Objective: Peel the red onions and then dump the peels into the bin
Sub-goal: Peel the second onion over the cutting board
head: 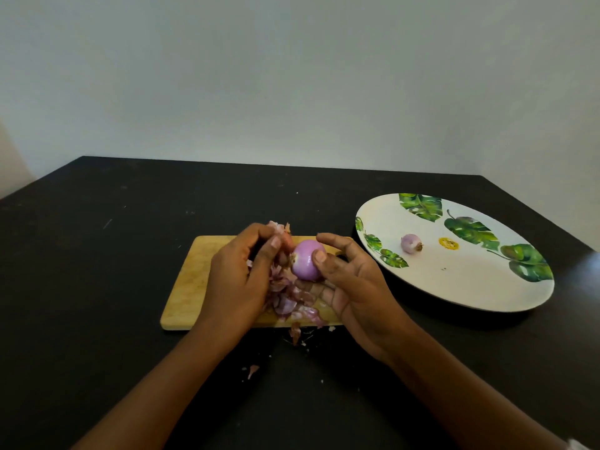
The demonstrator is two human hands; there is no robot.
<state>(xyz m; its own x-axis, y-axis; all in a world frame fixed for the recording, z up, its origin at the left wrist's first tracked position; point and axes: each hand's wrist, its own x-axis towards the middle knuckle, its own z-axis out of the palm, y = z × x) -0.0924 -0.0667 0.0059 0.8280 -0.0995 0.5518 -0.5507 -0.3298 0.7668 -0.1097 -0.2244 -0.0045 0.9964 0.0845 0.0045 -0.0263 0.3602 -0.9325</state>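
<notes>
The leaf-patterned plate (461, 287) near the table's (97, 222) right edge holds one small peeled onion (411, 243), its rooty end pointing right. Over the cutting board's (186, 287) middle, the right hand (354, 287) grips a red onion (305, 260) between thumb and fingers, its pale end facing left. The left hand (238, 271) pinches loose skin (281, 236) beside it. More peels (289, 298) lie heaped at the board's near edge.

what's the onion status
Right hand holds round purple peeled onion; left hand pinches papery skin. Peels piled on wooden board. Nothing in the way.
</notes>
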